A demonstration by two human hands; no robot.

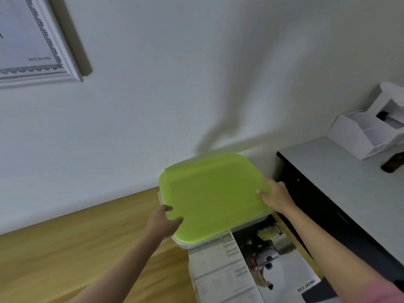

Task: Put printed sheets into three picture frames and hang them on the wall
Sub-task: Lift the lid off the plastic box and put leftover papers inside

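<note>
A wooden surface (83,243), perhaps the floor, fills the lower left. At lower centre a printed box (244,272) lies on it. At right a grey-topped cabinet (341,182) carries a white printer (367,132) and a dark, blurred object (393,162).

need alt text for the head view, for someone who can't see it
Both hands, left hand and right hand, hold a green-lidded box by its sides above printed sheets on a wooden floor. A white picture frame hangs on the wall upper left.
</note>
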